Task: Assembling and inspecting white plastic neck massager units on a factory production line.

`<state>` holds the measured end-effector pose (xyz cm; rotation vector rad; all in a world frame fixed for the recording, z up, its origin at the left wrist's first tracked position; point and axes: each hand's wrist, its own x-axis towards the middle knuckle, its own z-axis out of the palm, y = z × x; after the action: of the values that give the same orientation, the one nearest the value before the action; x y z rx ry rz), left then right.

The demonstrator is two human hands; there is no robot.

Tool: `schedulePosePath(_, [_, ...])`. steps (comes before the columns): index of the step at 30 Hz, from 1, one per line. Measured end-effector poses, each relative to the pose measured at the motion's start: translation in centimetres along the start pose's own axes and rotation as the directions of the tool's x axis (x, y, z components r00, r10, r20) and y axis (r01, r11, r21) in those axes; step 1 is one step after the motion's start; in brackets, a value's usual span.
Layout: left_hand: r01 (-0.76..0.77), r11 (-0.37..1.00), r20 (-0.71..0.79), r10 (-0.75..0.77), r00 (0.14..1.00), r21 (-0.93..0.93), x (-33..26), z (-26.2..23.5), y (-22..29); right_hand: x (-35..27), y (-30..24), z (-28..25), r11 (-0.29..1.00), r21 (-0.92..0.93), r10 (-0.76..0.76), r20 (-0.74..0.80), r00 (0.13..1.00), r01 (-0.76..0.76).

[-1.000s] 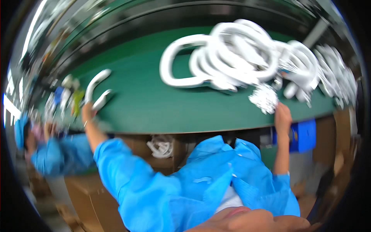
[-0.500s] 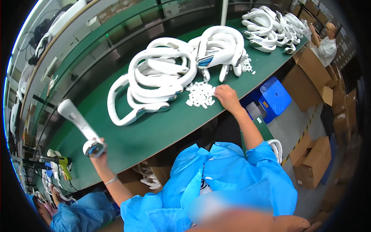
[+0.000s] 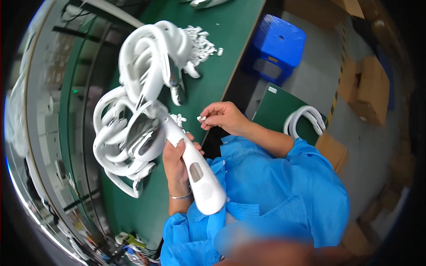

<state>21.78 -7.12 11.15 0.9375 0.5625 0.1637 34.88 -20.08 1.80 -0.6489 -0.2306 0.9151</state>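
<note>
My left hand is closed around a white neck fan, its broad end with an oval window and a slotted grille tilted toward my chest. The far end of that fan overlaps the heap behind it in view, so its outline is hard to follow. Between the thumb and fingers of my right hand is a small white plastic piece, just right of the fan. A few similar loose white pieces show on the green table, partly hidden behind the fan.
Stacked white neck fans cover much of the green table, with another pile of small white pieces beyond. Off the table's right edge stand a blue stool, a green board with white fan bands, and cardboard boxes.
My left hand has brought the neck fan from the far left to in front of my chest. My right hand has left the pile of pieces, holding one. The view has turned.
</note>
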Motion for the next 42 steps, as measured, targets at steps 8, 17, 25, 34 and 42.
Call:
schedulePosePath(8, [0.245, 0.968, 0.114, -0.237, 0.965, -0.062, 4.2, 4.3, -2.8, -2.9, -4.8, -2.8, 0.954, -0.301, -0.019, -0.107, 0.994, -0.015])
schedulePosePath(17, [0.190, 0.979, 0.339, -0.156, 0.928, -0.071, 4.4, 4.8, -5.9, -5.0, -5.2, -0.1, 0.898, -0.436, -0.131, -0.129, 0.983, 0.063])
schedulePosePath(25, [-0.009, 1.000, 0.345, 0.010, 0.939, -0.003, 2.3, 4.2, -6.4, -6.5, -4.1, 1.1, 0.541, -0.835, -0.210, -0.018, 0.977, 0.101])
schedulePosePath(34, [0.092, 0.974, 0.310, -0.024, 0.950, -0.208, 1.3, 2.2, -7.2, -5.7, -3.0, 2.5, 0.901, -0.425, 0.026, -0.145, 0.989, -0.086])
schedulePosePath(42, [0.118, 0.967, 0.259, -0.057, 0.964, -0.226, 1.3, 0.8, -7.3, -5.8, -2.3, 3.7, 0.718, -0.686, -0.169, -0.014, 0.985, 0.114])
